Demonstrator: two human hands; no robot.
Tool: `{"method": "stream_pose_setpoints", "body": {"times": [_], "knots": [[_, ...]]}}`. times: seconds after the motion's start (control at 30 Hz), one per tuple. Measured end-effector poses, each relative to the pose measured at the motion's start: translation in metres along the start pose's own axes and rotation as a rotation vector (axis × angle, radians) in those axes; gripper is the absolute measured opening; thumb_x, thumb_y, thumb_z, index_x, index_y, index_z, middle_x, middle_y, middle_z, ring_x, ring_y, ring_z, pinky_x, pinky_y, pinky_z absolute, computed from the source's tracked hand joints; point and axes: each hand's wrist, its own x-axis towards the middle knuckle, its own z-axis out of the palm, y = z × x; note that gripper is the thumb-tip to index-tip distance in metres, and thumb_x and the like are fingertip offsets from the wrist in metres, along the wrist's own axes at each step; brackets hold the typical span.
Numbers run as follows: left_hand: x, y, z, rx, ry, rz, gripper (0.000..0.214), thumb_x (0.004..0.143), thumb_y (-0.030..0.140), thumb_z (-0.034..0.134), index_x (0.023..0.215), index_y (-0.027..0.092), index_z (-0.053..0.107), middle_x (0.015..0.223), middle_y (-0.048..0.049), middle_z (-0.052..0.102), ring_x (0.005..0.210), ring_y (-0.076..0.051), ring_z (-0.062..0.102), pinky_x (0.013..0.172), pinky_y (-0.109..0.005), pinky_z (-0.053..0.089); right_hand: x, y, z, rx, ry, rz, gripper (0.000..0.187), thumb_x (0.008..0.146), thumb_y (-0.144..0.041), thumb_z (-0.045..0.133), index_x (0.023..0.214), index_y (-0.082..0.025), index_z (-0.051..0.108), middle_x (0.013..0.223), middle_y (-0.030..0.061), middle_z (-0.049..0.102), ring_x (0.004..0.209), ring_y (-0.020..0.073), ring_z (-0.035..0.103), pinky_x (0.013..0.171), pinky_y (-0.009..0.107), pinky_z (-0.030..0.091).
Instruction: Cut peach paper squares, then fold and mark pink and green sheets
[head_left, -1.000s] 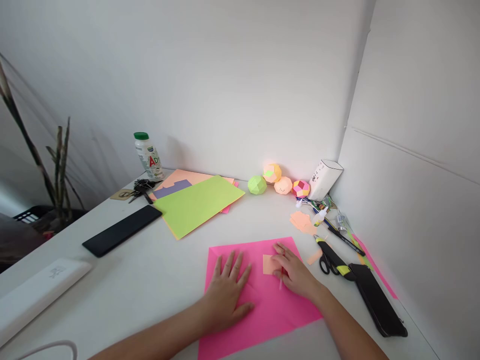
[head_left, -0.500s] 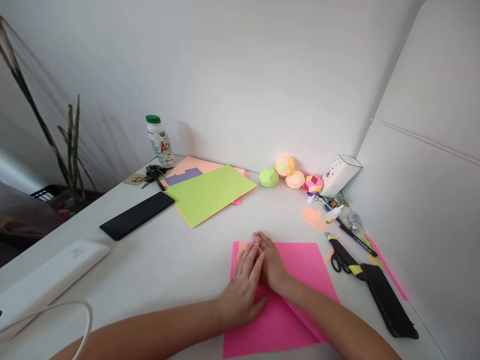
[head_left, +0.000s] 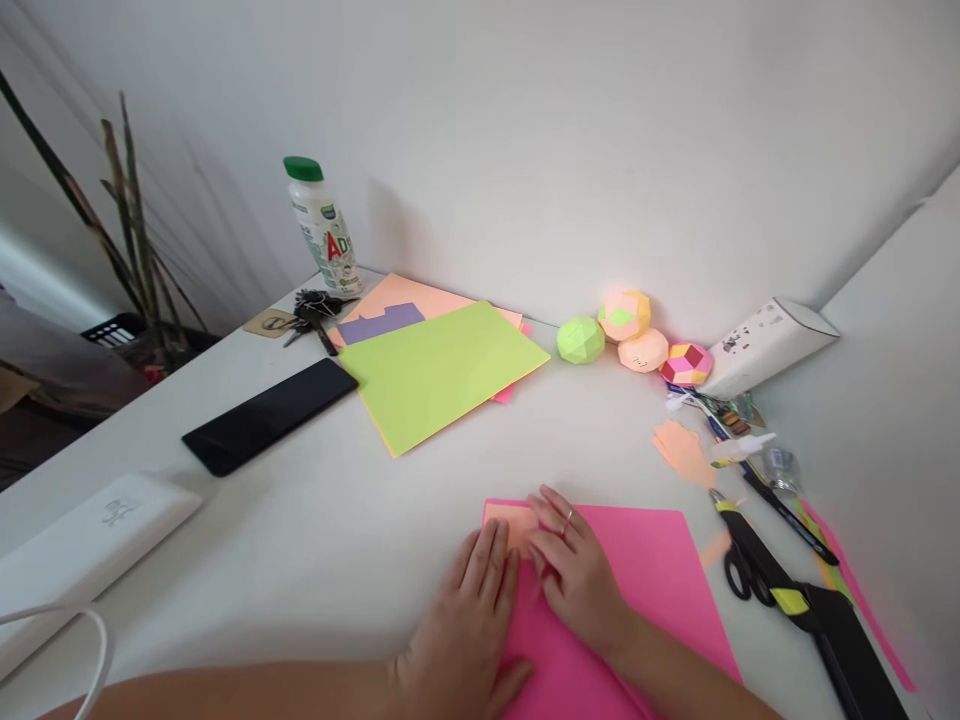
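Observation:
A bright pink paper sheet (head_left: 645, 570) lies on the white table (head_left: 315, 520) in front of me. A small peach paper square (head_left: 506, 520) sits at its top left corner. My left hand (head_left: 465, 630) lies flat on the sheet's left part, fingers stretched toward the square. My right hand (head_left: 574, 575) rests beside it, a ring on one finger, its fingertips on the peach square. The fingers look loosely curved; I cannot make out whether they hold a pen.
A lime sheet (head_left: 439, 370) over peach and purple papers, a black phone (head_left: 270, 415), keys (head_left: 311, 310) and a bottle (head_left: 322, 225) are at the back left. Paper balls (head_left: 626, 335), a white box (head_left: 765, 345), scissors (head_left: 750, 560), pens and a black case (head_left: 855, 650) line the right.
My right hand moved from the sheet's middle to its top left corner, carrying the peach square there, beside my left hand. The camera view shifted left and closer.

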Motion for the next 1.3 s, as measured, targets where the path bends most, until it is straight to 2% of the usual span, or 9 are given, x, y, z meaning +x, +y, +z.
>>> {"method": "stream_pose_setpoints", "body": {"times": [0.1,0.17,0.23,0.33,0.43,0.67,1.1,1.3], "knots": [[0.003,-0.002,-0.004,0.062,0.076,0.027,0.079,0.087,0.067,0.035,0.128,0.004,0.057,0.136,-0.0251,0.049,0.13,-0.042,0.039,0.108,-0.051,0.016,0.001,0.001,-0.005,-0.018,-0.022,-0.116,0.037,0.078,0.003,0.042,0.1,-0.015,0.066,0.112,0.0105,0.069,0.124,0.0245,0.052,0.097,0.046,0.054],[0.006,-0.005,-0.001,0.108,0.167,0.029,0.078,0.085,0.068,0.039,0.124,0.004,0.06,0.132,-0.0251,0.053,0.126,-0.041,0.043,0.108,-0.051,0.015,0.002,0.003,-0.007,-0.046,-0.047,-0.147,0.039,0.078,0.003,0.041,0.103,-0.013,0.065,0.112,0.0118,0.069,0.124,0.0255,0.053,0.096,0.047,0.054],[0.008,-0.006,0.006,0.151,0.25,0.009,0.065,0.086,0.059,0.047,0.121,0.006,0.061,0.129,-0.0229,0.056,0.123,-0.038,0.047,0.109,-0.05,0.014,0.002,0.005,-0.009,-0.069,-0.074,-0.163,0.039,0.078,0.003,0.04,0.105,-0.01,0.065,0.116,0.014,0.068,0.125,0.0268,0.051,0.096,0.048,0.055],[0.009,-0.007,0.016,0.188,0.329,-0.027,0.042,0.085,0.035,0.056,0.12,0.011,0.059,0.126,-0.0176,0.06,0.12,-0.034,0.051,0.11,-0.049,0.018,0.0,0.008,-0.009,-0.066,-0.103,-0.176,0.04,0.078,0.003,0.04,0.108,-0.007,0.065,0.119,0.0172,0.066,0.129,0.029,0.047,0.096,0.048,0.054],[0.009,-0.007,0.021,0.187,0.373,-0.041,0.035,0.084,0.026,0.057,0.116,0.013,0.06,0.123,-0.0146,0.062,0.117,-0.032,0.054,0.11,-0.049,0.022,-0.001,0.012,-0.008,-0.034,-0.11,-0.2,0.038,0.081,0.0,0.039,0.109,-0.007,0.064,0.121,0.0181,0.065,0.132,0.0312,0.043,0.095,0.05,0.053],[0.009,-0.006,0.019,0.188,0.374,-0.081,0.03,0.084,0.022,0.055,0.112,0.013,0.06,0.119,-0.0134,0.064,0.111,-0.032,0.06,0.111,-0.05,0.024,-0.002,0.017,-0.007,-0.001,-0.16,-0.167,0.035,0.093,-0.015,0.043,0.124,-0.017,0.06,0.13,0.0119,0.06,0.13,0.0276,0.046,0.099,0.046,0.051],[0.005,-0.005,0.019,0.203,0.328,-0.066,0.034,0.086,0.024,0.053,0.118,0.012,0.058,0.123,-0.0146,0.062,0.116,-0.033,0.057,0.112,-0.052,0.024,-0.001,0.017,-0.008,-0.009,-0.2,-0.15,0.037,0.094,-0.013,0.041,0.126,-0.017,0.059,0.131,0.0115,0.06,0.13,0.0268,0.046,0.098,0.045,0.051],[0.006,-0.006,0.019,0.195,0.36,-0.078,0.031,0.087,0.023,0.053,0.116,0.013,0.059,0.123,-0.0147,0.061,0.12,-0.033,0.053,0.112,-0.051,0.026,-0.002,0.018,-0.007,0.025,-0.195,-0.139,0.035,0.094,-0.019,0.046,0.127,-0.018,0.058,0.131,0.0114,0.06,0.129,0.0266,0.048,0.1,0.046,0.05]]}}
